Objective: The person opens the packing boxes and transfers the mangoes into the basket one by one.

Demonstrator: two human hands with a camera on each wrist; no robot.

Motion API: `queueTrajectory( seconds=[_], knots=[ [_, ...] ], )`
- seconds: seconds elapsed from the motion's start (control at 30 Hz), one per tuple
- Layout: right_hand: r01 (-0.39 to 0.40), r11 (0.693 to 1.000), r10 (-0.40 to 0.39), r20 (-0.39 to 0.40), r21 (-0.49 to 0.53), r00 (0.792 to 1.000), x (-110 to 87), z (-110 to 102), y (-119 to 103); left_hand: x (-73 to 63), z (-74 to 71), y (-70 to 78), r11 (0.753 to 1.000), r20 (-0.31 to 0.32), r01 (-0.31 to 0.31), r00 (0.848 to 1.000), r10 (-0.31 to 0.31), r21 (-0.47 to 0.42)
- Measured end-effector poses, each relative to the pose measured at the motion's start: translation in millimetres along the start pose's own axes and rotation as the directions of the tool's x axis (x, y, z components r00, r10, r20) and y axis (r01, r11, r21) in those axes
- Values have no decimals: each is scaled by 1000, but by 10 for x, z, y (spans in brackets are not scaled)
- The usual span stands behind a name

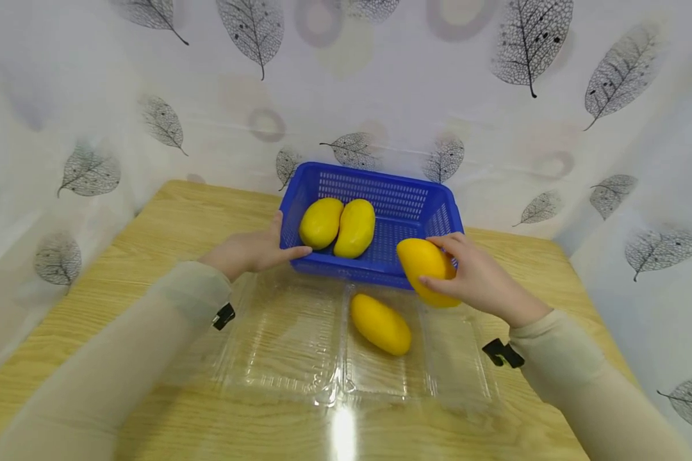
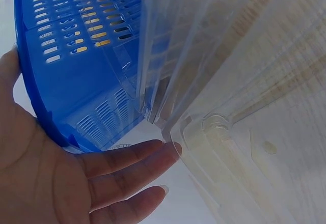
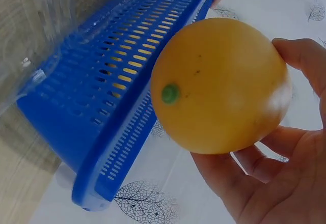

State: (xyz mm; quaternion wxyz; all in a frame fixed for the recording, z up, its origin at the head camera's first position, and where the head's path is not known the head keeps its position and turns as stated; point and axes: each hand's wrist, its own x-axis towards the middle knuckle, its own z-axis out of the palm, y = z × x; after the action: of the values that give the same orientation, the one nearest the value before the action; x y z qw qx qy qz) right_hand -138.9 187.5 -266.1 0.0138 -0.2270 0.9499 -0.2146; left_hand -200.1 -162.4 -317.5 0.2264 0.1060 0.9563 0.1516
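My right hand (image 1: 478, 275) grips a yellow mango (image 1: 423, 269) between thumb and fingers, over the front right of a blue plastic basket (image 1: 375, 274). In the right wrist view, the held mango (image 3: 219, 86) shows its green stem end. My left hand (image 1: 250, 250) touches the basket's front left corner, thumb along the rim; in the left wrist view its other fingers (image 2: 127, 178) stretch out fairly straight. Two mangoes (image 1: 321, 223) (image 1: 355, 228) lie side by side in the basket's left half. Another mango (image 1: 380, 324) lies in the middle section of the clear plastic packaging (image 1: 288, 339).
The clear packaging lies on the wooden table (image 1: 202, 208) right in front of the basket, with one section either side of the mango. White cloth with leaf prints (image 1: 352, 83) hangs behind the table and at both sides.
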Motion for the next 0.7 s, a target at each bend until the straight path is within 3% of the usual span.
queueTrajectory(
  seconds=[0.33, 0.7],
  knots=[
    [-29, 999, 29, 11, -29, 1000, 183, -91, 54, 26, 62, -16, 999, -22, -25, 999, 24, -43],
    [-25, 998, 27, 21, -64, 999, 343, -134, 132, 18, 33, -6, 1000, -6, -10, 1000, 10, -12]
  ],
)
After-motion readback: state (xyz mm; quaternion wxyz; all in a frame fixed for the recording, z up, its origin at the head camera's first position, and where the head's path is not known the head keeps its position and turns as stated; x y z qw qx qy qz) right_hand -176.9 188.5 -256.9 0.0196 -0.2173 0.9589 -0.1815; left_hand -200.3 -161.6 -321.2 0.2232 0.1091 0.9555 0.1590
